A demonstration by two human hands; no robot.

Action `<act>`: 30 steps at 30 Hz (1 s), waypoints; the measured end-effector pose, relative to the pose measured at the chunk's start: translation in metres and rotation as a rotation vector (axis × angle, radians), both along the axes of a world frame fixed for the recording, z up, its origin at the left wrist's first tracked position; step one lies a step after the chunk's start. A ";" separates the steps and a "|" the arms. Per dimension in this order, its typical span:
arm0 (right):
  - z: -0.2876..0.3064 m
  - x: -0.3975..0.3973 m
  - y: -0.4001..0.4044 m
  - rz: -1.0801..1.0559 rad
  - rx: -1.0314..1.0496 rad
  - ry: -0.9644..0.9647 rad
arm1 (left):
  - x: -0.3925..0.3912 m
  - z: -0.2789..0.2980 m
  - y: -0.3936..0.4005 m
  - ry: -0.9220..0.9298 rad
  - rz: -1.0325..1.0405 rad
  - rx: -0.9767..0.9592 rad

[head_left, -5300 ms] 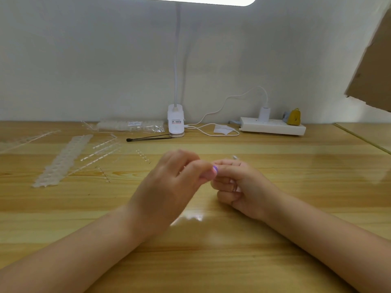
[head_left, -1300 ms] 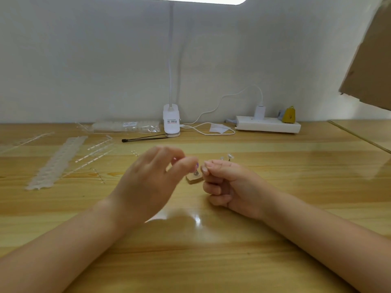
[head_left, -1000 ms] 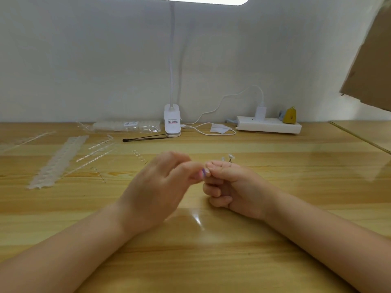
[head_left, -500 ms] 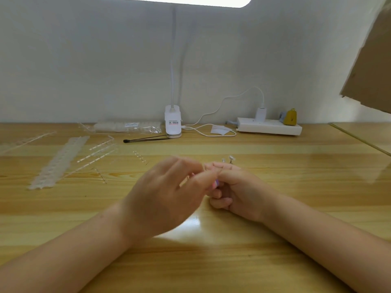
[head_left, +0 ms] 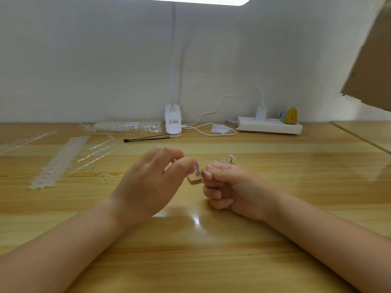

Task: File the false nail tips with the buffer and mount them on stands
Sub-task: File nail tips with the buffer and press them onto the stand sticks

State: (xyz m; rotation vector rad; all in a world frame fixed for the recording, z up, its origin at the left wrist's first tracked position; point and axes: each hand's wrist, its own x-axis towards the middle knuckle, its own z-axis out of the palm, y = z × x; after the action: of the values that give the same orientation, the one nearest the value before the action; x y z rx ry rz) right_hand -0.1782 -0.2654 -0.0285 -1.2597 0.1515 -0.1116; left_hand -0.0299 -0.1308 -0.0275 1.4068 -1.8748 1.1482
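Left hand raised just left of the small wooden stand block, thumb and forefinger pinched on a tiny purple false nail tip above the block's metal peg. Right hand curled in a fist just right of the block, resting on the glossy wooden surface; whether anything is held inside, cannot tell. Three clear-tipped metal stands upright just behind the right hand. Far left of the block, clear plastic strips of nail tips. Behind the block, against the wall: white clip lamp base, thin black stick, white power strip.
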 end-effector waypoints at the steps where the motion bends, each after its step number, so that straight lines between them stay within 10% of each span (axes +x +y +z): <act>1: 0.000 0.000 0.000 0.007 -0.005 -0.004 | 0.000 0.001 0.001 0.009 -0.008 -0.009; 30: -0.004 0.006 0.001 -0.331 0.024 -0.006 | 0.001 -0.005 -0.004 0.046 0.066 0.026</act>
State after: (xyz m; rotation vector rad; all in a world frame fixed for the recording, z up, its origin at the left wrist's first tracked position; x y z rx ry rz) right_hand -0.1722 -0.2642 -0.0330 -1.2017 0.3549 -0.3977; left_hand -0.0290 -0.1344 -0.0327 1.5069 -1.8299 1.1167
